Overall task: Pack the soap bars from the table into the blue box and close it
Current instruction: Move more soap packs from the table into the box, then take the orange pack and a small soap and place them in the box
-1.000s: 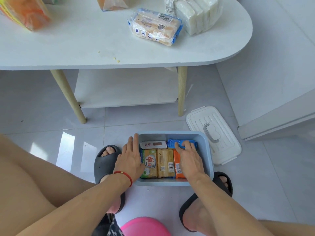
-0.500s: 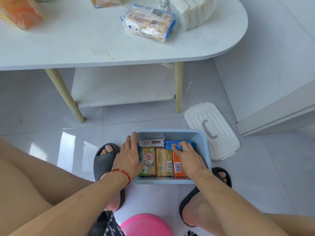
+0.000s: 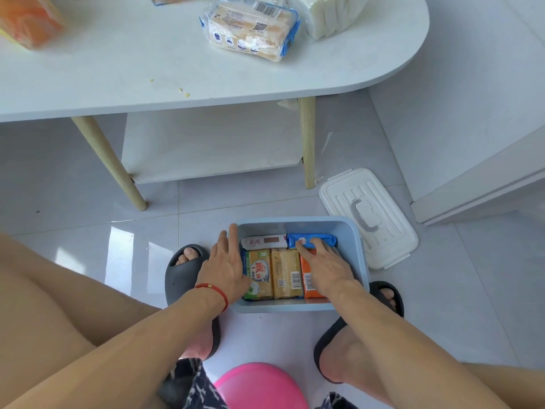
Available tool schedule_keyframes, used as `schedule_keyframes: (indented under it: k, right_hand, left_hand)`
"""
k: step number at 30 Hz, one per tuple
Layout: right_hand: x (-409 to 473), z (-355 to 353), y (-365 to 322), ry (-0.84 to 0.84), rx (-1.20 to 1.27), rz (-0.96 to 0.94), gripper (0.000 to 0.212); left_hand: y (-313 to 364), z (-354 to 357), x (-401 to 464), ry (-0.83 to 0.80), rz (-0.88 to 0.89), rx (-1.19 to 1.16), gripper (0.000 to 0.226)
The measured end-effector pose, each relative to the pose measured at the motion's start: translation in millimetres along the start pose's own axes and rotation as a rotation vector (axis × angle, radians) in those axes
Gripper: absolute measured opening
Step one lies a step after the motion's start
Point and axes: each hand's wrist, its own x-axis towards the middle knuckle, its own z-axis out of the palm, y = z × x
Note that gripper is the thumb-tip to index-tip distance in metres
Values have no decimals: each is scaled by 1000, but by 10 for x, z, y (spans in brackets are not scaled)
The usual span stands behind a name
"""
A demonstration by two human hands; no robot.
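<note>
The blue box (image 3: 354, 231) stands open on the floor between my feet. Inside lie several wrapped soap bars: a white one (image 3: 264, 241), a blue one (image 3: 309, 239), a green-yellow one (image 3: 259, 273), a yellow one (image 3: 286, 273) and an orange one (image 3: 306, 278). My left hand (image 3: 225, 267) rests flat over the box's left wall, fingers apart. My right hand (image 3: 327, 267) lies inside the box, fingers spread on the orange and blue bars. The white lid (image 3: 368, 216) lies on the floor to the right of the box. A soap pack (image 3: 250, 28) and white bars (image 3: 327, 16) sit on the table (image 3: 147, 69).
An orange pack (image 3: 26, 19) lies at the table's far left. The table's wooden legs (image 3: 308, 143) and lower shelf (image 3: 206, 143) stand behind the box. My grey slippers (image 3: 182, 267) flank the box. A pink stool (image 3: 259, 385) is under me. A white wall base (image 3: 472, 187) runs at right.
Both hands stay at the box; my right hand's fingers have shifted slightly over the blue and orange bars. The view has tilted a little lower.
</note>
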Motion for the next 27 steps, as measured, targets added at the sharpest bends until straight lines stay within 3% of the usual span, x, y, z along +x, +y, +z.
schedule_keyframes:
  k: [3, 6, 8, 12, 15, 20, 24, 27]
  right_hand:
    - [-30, -103, -74, -31, 10, 14, 95]
    - [-173, -13, -342, 84, -16, -49, 73]
    - [-229, -8, -483, 3, 27, -81, 59]
    - [-259, -342, -552, -79, 15, -114, 40]
    - [-361, -894, -724, -76, 244, -225, 45]
    - [-582, -2218, -1347, 349, 685, -524, 37]
    - [-473, -3035, -1726, 704, 770, -620, 31]
    - [-136, -3456, -1984, 762, 665, -517, 30]
  left_hand:
    - [24, -69, 11, -19, 4, 2, 110]
    - [37, -149, 21, -48, 11, 20, 106]
    - [61, -225, 35, -92, -8, 28, 102]
    - [235, -598, 26, -120, -28, 283, 68]
    - [466, -1174, -51, 73, 8, 279, 46]
    - [623, -2438, -237, 555, 205, -95, 18]
    - [430, -3301, -73, 791, 215, -202, 14]
    - [82, -3618, 233, 837, 131, -181, 20]
